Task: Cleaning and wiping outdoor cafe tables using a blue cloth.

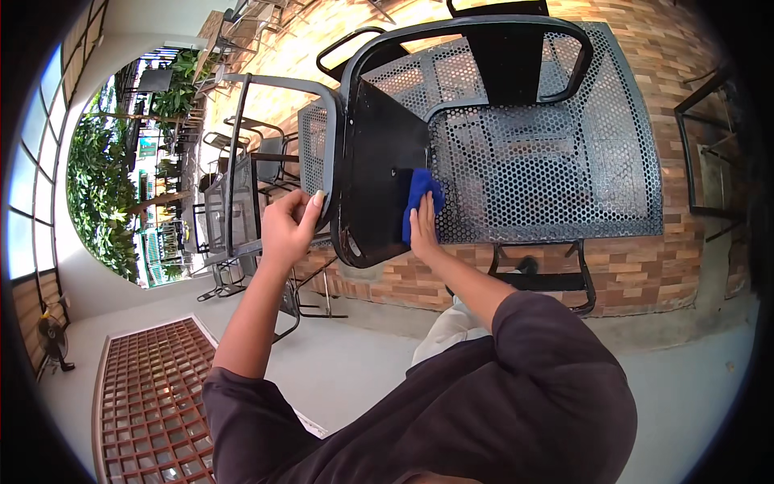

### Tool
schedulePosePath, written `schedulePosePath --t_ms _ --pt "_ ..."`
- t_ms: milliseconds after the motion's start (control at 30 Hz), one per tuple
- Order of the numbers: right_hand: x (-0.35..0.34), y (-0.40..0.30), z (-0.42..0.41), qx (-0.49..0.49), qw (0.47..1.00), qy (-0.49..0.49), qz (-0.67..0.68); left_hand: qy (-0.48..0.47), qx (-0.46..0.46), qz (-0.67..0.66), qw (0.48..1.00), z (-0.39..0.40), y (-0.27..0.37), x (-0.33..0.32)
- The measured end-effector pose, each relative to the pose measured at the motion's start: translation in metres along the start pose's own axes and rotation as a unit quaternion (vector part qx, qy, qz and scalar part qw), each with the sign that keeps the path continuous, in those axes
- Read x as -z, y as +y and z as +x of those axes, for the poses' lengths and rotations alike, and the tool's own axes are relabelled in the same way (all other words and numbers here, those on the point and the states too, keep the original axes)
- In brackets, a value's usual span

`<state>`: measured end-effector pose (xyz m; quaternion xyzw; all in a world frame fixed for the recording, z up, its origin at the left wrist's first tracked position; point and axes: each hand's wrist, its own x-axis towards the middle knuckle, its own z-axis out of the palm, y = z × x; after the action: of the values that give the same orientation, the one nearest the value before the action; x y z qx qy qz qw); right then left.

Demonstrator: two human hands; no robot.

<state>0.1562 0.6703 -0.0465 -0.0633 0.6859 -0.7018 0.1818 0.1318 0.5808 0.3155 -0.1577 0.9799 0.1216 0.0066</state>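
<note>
A black metal chair (pixel 378 139) lies tipped on a table with a perforated metal top (pixel 544 181). Its seat panel is turned toward the right, and a dark back panel with a tubular frame extends over the tabletop. My left hand (pixel 289 224) grips the chair's frame at the seat's left side, thumb on top. Against the right edge of the seat, my right hand (pixel 426 228) presses a bunched blue cloth (pixel 423 186), its fingers extended over the fabric. Part of the cloth is hidden under the fingers.
Black chairs (pixel 544 281) stand around the table, one at its near side. More metal chairs and tables (pixel 266 148) are at the left. Beyond the wood-patterned tile floor (pixel 635 266) runs a grey ledge. A red-brown lattice (pixel 157 405) and a fan (pixel 53 339) appear lower left.
</note>
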Motion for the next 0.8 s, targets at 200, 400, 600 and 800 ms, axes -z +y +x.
schedulePosePath --t_ms 200,400,600,800 --pt "0.004 -0.097 -0.062 0.126 0.991 -0.021 0.026 0.007 -0.007 0.007 1.000 0.002 0.002 0.000" --pt "0.036 -0.213 0.105 0.276 0.955 0.032 0.102 0.006 0.020 -0.001 1.000 -0.006 0.001 0.003" --pt "0.028 -0.046 0.163 -0.079 0.993 0.091 0.017 0.047 -0.014 -0.027 0.998 0.007 0.010 -0.008" --pt "-0.010 -0.024 -0.062 -0.028 0.999 -0.014 0.040 0.064 0.002 -0.019 0.998 -0.004 0.005 -0.005"
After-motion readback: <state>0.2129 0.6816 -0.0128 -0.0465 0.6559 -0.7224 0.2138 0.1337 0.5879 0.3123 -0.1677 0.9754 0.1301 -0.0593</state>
